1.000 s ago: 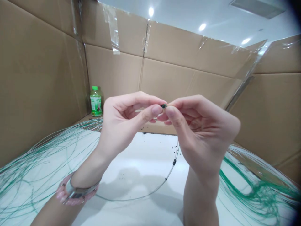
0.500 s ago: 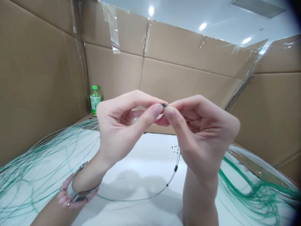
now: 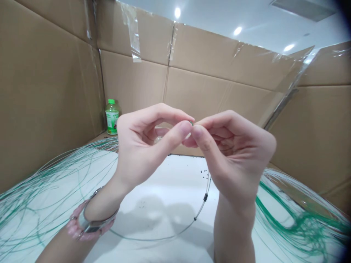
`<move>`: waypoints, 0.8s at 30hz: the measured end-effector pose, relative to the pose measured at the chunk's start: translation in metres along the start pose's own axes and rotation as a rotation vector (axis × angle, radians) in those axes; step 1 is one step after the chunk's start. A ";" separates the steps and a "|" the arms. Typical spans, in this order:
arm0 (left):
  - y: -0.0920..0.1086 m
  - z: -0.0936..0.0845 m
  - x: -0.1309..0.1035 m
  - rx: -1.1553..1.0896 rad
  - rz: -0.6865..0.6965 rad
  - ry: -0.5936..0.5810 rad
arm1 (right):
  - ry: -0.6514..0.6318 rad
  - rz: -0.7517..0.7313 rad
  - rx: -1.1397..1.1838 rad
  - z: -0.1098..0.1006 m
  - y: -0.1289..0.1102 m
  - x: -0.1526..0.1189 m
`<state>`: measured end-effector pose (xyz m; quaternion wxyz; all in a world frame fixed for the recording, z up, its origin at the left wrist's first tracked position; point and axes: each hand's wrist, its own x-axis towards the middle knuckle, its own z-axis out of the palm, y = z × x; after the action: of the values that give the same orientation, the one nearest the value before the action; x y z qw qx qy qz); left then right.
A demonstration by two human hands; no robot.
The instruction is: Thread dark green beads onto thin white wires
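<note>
At the centre, my left hand (image 3: 149, 144) and my right hand (image 3: 233, 153) meet fingertip to fingertip, raised above the white tabletop. Thumb and forefinger of each are pinched round a tiny dark green piece (image 3: 191, 123); the fingers cover most of it, so its kind is unclear. A thin wire-like strand (image 3: 201, 210) comes down from behind my right hand, curves low over the white surface and runs toward my left wrist. Threaded on it are a cluster of small black beads (image 3: 205, 197) and one single bead (image 3: 195, 218). Its upper end is hidden by my right hand.
Loose green and white strands (image 3: 68, 182) spread over the left side. A green bundle (image 3: 307, 221) lies at the right. Tiny black beads (image 3: 204, 171) are scattered on the white surface (image 3: 175, 179). A green bottle (image 3: 112, 118) stands back left, against cardboard walls (image 3: 203, 84).
The fingertips have closed in, and less of the green piece shows between them. My right hand has shifted slightly left. The low part of the strand hangs a little lower.
</note>
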<state>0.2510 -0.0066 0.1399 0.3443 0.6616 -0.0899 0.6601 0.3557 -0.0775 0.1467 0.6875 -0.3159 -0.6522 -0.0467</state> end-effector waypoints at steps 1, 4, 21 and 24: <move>0.000 0.000 0.000 0.002 -0.002 0.010 | 0.007 -0.012 -0.014 0.000 0.000 0.000; -0.001 0.000 0.000 0.001 -0.026 0.022 | 0.031 -0.051 -0.035 0.002 0.001 -0.001; -0.007 -0.009 0.002 -0.046 -0.192 -0.106 | 0.033 -0.159 -0.118 -0.001 0.003 -0.001; -0.006 -0.008 0.002 0.007 -0.171 -0.098 | 0.016 -0.152 -0.073 -0.002 0.003 -0.001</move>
<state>0.2476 0.0031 0.1389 0.3922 0.6994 -0.0476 0.5956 0.3584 -0.0761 0.1452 0.6753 -0.2899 -0.6666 -0.1249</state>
